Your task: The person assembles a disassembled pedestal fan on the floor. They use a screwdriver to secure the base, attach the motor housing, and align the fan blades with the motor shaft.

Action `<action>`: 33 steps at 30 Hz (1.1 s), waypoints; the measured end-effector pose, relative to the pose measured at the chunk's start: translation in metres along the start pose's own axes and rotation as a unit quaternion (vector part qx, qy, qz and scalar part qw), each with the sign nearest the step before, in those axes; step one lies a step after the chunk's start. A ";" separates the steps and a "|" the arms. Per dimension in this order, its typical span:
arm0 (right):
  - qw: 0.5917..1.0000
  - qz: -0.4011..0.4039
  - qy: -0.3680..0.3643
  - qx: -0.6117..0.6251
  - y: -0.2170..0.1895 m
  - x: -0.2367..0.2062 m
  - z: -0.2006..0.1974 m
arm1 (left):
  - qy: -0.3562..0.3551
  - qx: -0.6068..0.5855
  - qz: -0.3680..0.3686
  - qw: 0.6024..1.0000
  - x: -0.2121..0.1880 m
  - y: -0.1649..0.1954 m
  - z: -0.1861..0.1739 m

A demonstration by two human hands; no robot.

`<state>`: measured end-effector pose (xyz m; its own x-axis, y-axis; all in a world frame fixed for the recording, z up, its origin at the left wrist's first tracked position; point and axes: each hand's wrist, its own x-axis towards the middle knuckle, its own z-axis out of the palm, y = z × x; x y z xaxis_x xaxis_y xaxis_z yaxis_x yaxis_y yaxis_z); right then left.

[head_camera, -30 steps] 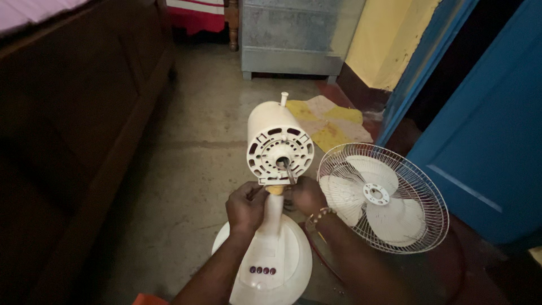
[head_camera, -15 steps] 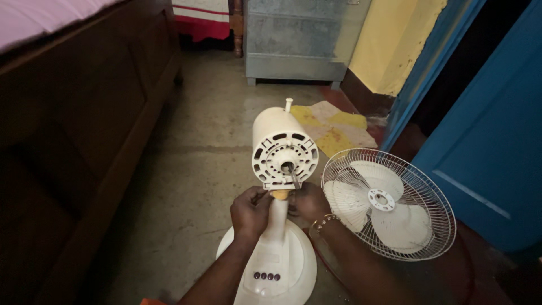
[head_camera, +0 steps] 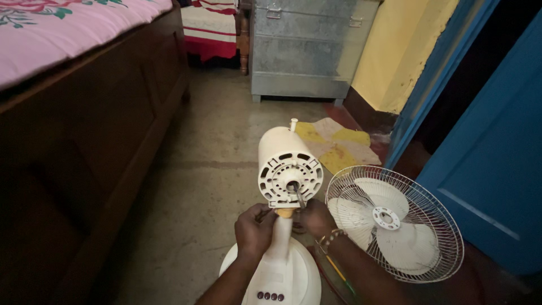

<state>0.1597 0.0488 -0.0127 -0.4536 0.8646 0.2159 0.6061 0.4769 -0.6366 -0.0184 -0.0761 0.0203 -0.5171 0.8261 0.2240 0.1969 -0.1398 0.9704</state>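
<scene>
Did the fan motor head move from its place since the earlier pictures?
Cannot tell. The motor head sits higher in view, but the yellow cloth and wire guard shifted likewise, so the camera moved.

A person's left hand (head_camera: 254, 229) and right hand (head_camera: 315, 217) gripped the neck of a cream table fan (head_camera: 282, 226) just below its bare motor housing (head_camera: 289, 164), whose metal shaft (head_camera: 297, 193) stuck out uncovered. The fan's wire grille and blades (head_camera: 395, 223) stood just to the right, near a blue door (head_camera: 491, 164). A dark wooden bed (head_camera: 84, 124) ran along the left, a grey metal trunk (head_camera: 305, 48) stood beyond, and a patchwork cloth (head_camera: 339, 144) lay on the concrete floor (head_camera: 209, 169).
</scene>
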 end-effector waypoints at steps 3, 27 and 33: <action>0.976 -0.127 0.161 0.077 -0.019 -0.026 0.001 | -0.007 0.015 0.001 1.000 0.000 -0.001 -0.001; 0.988 0.022 0.077 0.135 -0.048 -0.020 -0.011 | -0.002 0.003 -0.027 1.000 0.000 0.002 0.000; 0.983 -0.020 0.099 -0.152 -0.028 -0.036 0.002 | -0.008 0.004 -0.036 0.999 -0.001 0.003 0.000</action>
<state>0.1578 0.0040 -0.0047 -0.3625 0.8439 0.3955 0.7714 0.5099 -0.3807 -0.0175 -0.0773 0.0231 -0.5162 0.8430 0.1512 0.1656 -0.0750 0.9833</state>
